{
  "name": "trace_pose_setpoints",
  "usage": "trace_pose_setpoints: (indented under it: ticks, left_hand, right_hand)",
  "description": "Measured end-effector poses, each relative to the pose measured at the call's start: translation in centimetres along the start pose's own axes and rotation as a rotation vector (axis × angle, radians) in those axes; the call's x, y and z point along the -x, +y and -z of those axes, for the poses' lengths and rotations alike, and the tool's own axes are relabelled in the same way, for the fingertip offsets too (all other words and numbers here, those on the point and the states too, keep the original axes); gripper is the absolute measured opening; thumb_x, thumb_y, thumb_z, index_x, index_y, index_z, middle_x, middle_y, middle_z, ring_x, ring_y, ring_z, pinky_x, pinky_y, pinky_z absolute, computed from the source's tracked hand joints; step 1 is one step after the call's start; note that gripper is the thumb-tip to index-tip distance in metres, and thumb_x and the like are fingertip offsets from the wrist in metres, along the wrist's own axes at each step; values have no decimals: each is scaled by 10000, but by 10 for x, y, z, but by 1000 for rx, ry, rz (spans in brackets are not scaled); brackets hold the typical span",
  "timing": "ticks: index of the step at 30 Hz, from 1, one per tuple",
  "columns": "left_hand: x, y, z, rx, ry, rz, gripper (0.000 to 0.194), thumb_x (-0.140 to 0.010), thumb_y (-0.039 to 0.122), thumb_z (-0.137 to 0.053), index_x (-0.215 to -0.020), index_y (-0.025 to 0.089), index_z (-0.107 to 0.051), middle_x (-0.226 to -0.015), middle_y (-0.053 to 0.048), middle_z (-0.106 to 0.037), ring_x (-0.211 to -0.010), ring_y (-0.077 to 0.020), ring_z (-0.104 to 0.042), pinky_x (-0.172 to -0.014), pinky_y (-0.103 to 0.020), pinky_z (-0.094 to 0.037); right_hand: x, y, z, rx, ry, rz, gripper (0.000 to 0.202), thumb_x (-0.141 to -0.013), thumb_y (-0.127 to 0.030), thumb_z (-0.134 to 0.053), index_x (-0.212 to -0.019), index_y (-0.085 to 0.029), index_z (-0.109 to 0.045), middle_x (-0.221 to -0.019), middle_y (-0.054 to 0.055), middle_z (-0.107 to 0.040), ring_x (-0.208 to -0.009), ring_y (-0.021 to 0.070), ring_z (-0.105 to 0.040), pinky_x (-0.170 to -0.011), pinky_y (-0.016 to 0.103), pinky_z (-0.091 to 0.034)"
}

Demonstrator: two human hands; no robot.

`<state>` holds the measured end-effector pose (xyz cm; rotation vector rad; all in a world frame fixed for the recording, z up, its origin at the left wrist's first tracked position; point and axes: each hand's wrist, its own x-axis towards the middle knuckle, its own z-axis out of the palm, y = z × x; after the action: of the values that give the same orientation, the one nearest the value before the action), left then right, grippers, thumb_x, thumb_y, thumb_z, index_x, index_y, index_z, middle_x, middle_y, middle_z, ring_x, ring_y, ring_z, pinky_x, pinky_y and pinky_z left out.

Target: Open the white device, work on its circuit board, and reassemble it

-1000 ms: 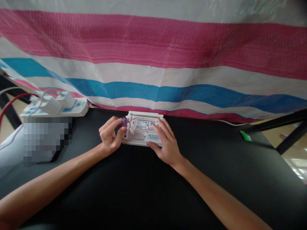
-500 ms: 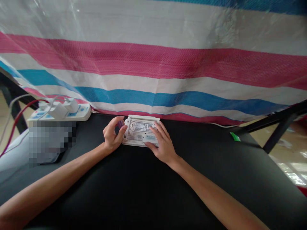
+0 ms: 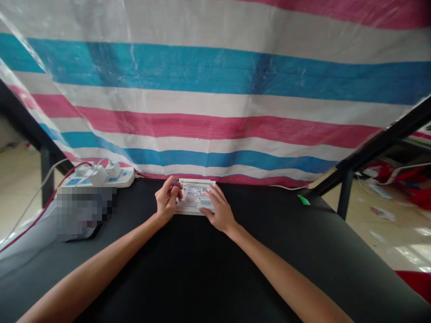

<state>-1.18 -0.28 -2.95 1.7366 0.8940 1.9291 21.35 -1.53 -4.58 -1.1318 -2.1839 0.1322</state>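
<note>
A white router (image 3: 188, 205) lies underside up on the black tabletop, with vent holes and a printed label facing me and a white bar, perhaps a folded antenna, along its far edge. My right hand (image 3: 220, 211) holds the router's right end, fingers across the top and thumb near the front edge. At the left end, my left hand (image 3: 166, 199) is closed in a pinch around a small purple tool (image 3: 174, 183), which looks like a screwdriver handle. Most of that tool is hidden by the fingers, and its tip cannot be made out.
A white power strip (image 3: 126, 178) with plugs and cables stands at the back left, behind a blurred-out dark item (image 3: 84, 215). A small green packet (image 3: 303, 200) lies at the right. A striped plastic sheet (image 3: 208, 103) hangs behind the table (image 3: 202, 269).
The camera view has tilted up and shifted. My left fingers have closed in and turned around the purple tool over the router's left end. The right hand stays on the router.
</note>
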Motion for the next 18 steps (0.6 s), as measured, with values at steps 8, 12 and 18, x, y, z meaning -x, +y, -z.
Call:
trace_pose_setpoints:
  ticks: [8,12,18]
  left_hand:
    - [-3,10,-1,-366,162,-58,251,-922,353,-644,-1098,178,-676,-867,-34,-679,-637,-115,-623,-608,-225,-529]
    - [-1,14,2,-377,148,-40,271,-928,342,-638,-1143,181,-675,-718,10,-669,-562,-107,-619,-592,-216,-521]
    - [-3,13,2,-161,54,31,233,-961,323,-594,-1153,197,-635,-699,32,-648,-505,-97,-632,-503,-191,-518]
  right_hand:
    - [1,3,-4,-10,23,12,650,-933,-576,-549,-1385,-109,-569,-1497,204,-489,-1481,353,-319,-1175,551,-357]
    - [1,2,-3,-18,19,9,660,-934,-594,-532,-1385,-114,-572,-1502,202,-484,-1484,354,-310,-1177,561,-346]
    - [-1,2,-2,-26,-20,-9,692,-937,-607,-514,-1395,-90,-560,-1520,210,-458,-1496,345,-283,-1196,538,-319]
